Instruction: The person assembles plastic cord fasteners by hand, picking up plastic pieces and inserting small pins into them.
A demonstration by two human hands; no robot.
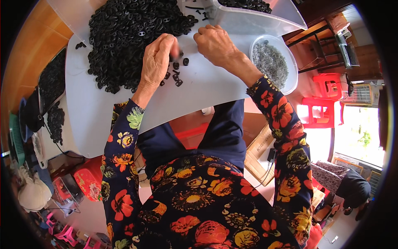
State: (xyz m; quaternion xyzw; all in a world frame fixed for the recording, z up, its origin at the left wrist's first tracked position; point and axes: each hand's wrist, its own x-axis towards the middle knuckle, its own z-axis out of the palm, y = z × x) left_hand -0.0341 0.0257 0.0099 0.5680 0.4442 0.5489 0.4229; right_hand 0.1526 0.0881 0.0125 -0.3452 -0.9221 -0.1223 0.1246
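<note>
Hands work close together at the near edge of the black pile (132, 37) on the white table (199, 89). Left hand (156, 58) is curled narrow, fingertips pinched at something too small to make out, probably 1 of the black pieces. Right hand (215, 41) is loosely curled with fingers bent down to the table; whether it holds a piece I cannot tell. Loose pieces (176, 72) lie scattered just below the left hand, flat, pointing every way, so no common long axis shows. This looks like picking or fitting single pieces from the pile; the next move seems to call for a fine pinch on 1 loose piece. Round tub (271, 62) of grey bits sits right of the right wrist.
</note>
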